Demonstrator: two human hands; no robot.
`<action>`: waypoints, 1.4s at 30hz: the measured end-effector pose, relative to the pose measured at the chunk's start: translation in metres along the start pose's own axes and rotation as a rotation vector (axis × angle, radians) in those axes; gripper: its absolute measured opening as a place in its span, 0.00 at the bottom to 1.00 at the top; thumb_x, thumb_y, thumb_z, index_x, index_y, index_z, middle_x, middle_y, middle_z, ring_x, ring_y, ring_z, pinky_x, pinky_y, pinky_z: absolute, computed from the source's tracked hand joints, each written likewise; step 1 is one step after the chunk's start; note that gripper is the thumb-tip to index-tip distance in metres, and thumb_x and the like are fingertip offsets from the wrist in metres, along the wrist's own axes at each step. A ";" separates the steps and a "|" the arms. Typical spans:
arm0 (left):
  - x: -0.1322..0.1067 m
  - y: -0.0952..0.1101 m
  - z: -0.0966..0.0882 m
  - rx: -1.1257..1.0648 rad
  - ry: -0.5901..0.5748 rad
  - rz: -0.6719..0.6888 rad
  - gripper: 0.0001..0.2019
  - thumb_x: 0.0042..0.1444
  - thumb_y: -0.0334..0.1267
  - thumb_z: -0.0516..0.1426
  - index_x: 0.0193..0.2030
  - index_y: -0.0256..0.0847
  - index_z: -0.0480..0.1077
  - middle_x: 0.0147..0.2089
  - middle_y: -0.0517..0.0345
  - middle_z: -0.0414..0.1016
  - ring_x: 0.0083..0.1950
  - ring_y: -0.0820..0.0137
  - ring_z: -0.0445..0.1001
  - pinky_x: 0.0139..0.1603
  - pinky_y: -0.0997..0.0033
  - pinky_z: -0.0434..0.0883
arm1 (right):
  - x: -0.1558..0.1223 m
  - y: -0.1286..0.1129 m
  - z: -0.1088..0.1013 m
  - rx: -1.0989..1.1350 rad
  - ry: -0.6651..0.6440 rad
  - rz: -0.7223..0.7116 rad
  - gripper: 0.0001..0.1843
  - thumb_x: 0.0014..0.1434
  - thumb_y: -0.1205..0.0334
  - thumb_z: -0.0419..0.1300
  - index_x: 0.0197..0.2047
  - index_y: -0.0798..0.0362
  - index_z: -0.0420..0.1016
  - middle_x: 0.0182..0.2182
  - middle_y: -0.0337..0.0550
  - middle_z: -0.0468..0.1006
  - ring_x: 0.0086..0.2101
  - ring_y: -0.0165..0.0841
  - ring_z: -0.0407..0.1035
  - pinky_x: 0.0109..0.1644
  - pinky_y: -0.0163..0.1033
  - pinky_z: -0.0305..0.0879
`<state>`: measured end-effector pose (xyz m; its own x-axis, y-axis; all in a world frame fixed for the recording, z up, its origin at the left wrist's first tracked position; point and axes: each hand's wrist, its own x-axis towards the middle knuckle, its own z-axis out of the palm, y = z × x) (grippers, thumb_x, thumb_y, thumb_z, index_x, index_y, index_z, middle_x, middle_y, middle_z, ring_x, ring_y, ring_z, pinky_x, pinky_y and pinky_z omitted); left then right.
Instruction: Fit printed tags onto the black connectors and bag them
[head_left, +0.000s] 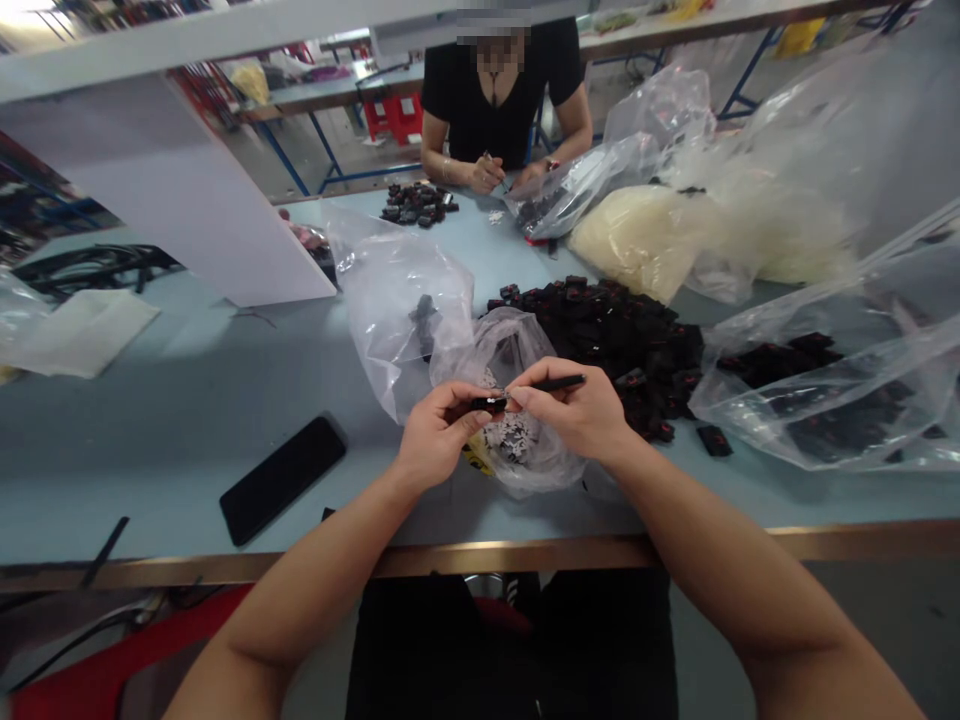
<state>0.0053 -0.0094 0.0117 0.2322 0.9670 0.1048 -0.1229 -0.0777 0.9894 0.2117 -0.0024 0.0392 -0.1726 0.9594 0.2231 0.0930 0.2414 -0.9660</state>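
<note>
My left hand (437, 437) is closed on a small black plastic part (489, 404) with a white spot on its face. In my right hand (576, 412) is a slim black pen-like tool (559, 383), its back end sticking out to the right. The tool's tip end meets the black part between my fingers; the exact contact is too small to make out. Just below both hands lies an open clear plastic bag (551, 470) holding many small white pieces (514, 437). Behind my right hand spreads a pile of black parts (600, 325), some with red marks.
A black phone (283, 480) lies left of my arms. Clear bags, one with black parts (840, 400) and one with cream-coloured pieces (637, 240), stand at the right. Across the table a person (502, 110) works beside another black pile (418, 204). A white divider (195, 190) rises at left.
</note>
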 end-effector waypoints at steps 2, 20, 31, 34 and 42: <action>0.000 0.000 0.000 0.008 -0.005 -0.004 0.09 0.57 0.37 0.71 0.43 0.40 0.81 0.43 0.54 0.88 0.41 0.66 0.87 0.47 0.66 0.84 | 0.000 0.000 0.000 -0.012 0.001 0.006 0.08 0.59 0.57 0.66 0.32 0.52 0.83 0.28 0.42 0.82 0.29 0.33 0.73 0.32 0.38 0.66; -0.002 -0.003 0.001 0.074 0.017 0.022 0.12 0.56 0.41 0.71 0.43 0.40 0.80 0.43 0.51 0.88 0.43 0.62 0.87 0.49 0.61 0.84 | -0.002 -0.002 0.003 -0.088 -0.012 -0.035 0.08 0.59 0.58 0.64 0.32 0.52 0.81 0.25 0.39 0.80 0.24 0.28 0.65 0.27 0.35 0.57; -0.001 -0.007 -0.001 0.112 0.029 0.002 0.12 0.55 0.42 0.71 0.44 0.40 0.80 0.44 0.50 0.88 0.44 0.61 0.87 0.50 0.59 0.83 | 0.001 0.005 0.004 -0.128 -0.004 -0.066 0.08 0.59 0.58 0.64 0.31 0.52 0.81 0.26 0.40 0.81 0.26 0.29 0.70 0.31 0.36 0.63; 0.000 -0.007 -0.001 0.060 0.028 -0.021 0.14 0.56 0.45 0.71 0.44 0.39 0.80 0.44 0.49 0.87 0.43 0.61 0.87 0.50 0.59 0.84 | 0.002 0.005 0.003 -0.089 -0.006 -0.043 0.09 0.60 0.57 0.64 0.32 0.52 0.81 0.28 0.41 0.82 0.28 0.32 0.73 0.32 0.37 0.65; 0.000 -0.003 0.000 0.030 0.032 -0.050 0.14 0.55 0.45 0.71 0.44 0.39 0.81 0.43 0.50 0.87 0.43 0.62 0.86 0.51 0.60 0.84 | 0.001 0.003 0.003 0.086 -0.019 0.032 0.07 0.59 0.57 0.67 0.34 0.52 0.81 0.28 0.41 0.82 0.29 0.32 0.76 0.32 0.36 0.70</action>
<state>0.0056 -0.0086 0.0089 0.2064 0.9771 0.0521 -0.0827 -0.0357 0.9959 0.2084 -0.0016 0.0360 -0.1893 0.9633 0.1903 0.0147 0.1965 -0.9804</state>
